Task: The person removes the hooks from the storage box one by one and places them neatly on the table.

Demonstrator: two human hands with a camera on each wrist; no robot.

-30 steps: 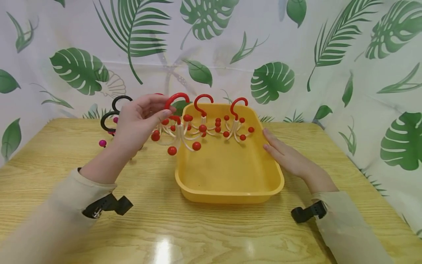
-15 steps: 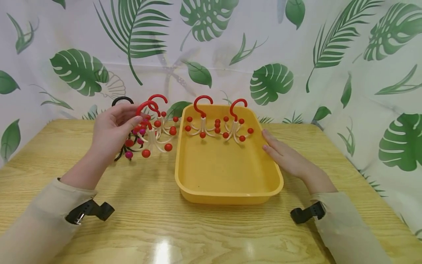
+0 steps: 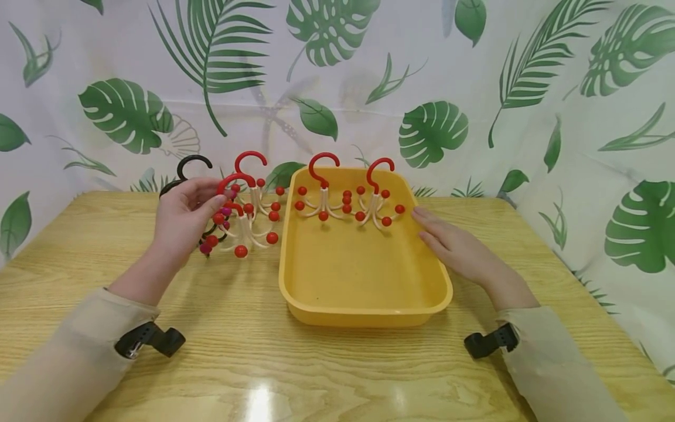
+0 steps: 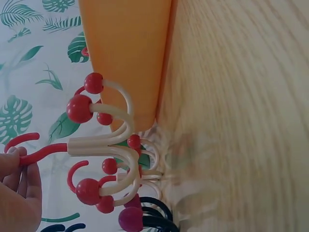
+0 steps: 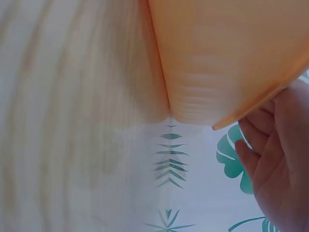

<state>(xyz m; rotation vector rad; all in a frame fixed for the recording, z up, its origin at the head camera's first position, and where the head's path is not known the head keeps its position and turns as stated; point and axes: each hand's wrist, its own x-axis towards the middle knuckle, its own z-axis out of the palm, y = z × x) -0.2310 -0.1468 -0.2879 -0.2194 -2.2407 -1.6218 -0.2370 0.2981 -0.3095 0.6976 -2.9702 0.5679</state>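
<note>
Since a second ago, the left hand (image 3: 181,214) has moved away from the left rim of the rectangular yellow plastic tray (image 3: 364,309), carrying the held red-and-cream hanger (image 4: 89,146), a curved red hook on a cream stem with bent arms tipped by red balls. Its grip is now left of centre in the head view, thumb and fingers pinching the hook, with the hanger upright below and seemingly just off the wood-grained desk (image 3: 316,372). Right behind stands a matching hanger (image 3: 255,196), near the tray's outer left side; black hangers with magenta balls (image 4: 131,219) are partly hidden behind the left hand. Two more red-and-cream hangers (image 3: 324,196) stand side by side at the far end inside the tray. Right of centre, the right hand (image 3: 464,249) grasps nothing: its straight fingers rest against the tray's right rim. White backdrop with printed green leaves (image 3: 435,132) fills the upper frame.
</note>
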